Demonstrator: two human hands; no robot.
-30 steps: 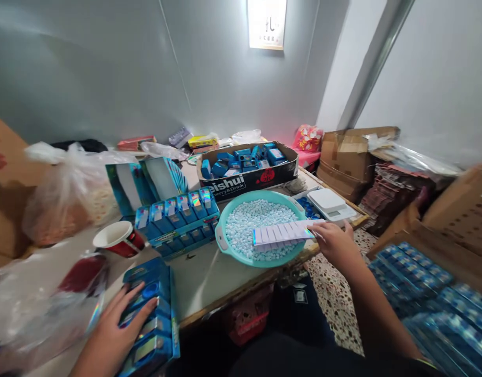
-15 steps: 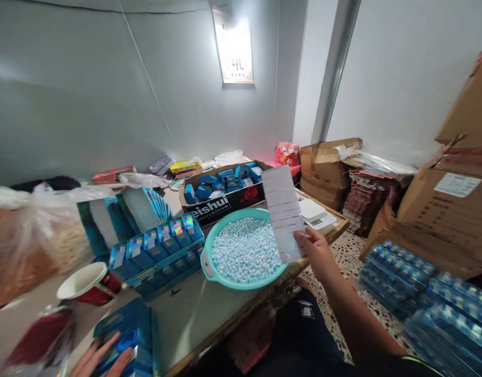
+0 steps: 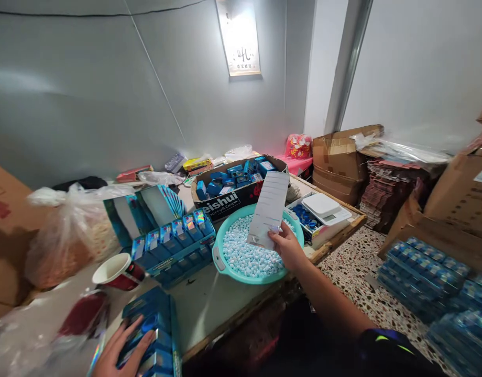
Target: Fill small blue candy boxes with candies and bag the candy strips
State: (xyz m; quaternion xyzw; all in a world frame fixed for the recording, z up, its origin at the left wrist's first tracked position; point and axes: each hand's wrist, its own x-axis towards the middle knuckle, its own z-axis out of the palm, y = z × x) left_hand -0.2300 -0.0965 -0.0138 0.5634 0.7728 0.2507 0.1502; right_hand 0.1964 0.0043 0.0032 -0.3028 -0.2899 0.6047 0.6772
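Pale strip [image 3: 269, 204] juts from the right hand [image 3: 287, 247] above the basin [image 3: 251, 279].

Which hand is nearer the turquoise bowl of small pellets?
Right. The right hand is over the near-right side of the bowl; the left hand is farther left, on blue boxes.

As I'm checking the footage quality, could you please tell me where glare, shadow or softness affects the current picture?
Head view: glare bleaches the wall poster toward its top; head view: a pale reflection streaks the tabletop, with deep shadow beneath; head view: the lower-right blue packs look soft.
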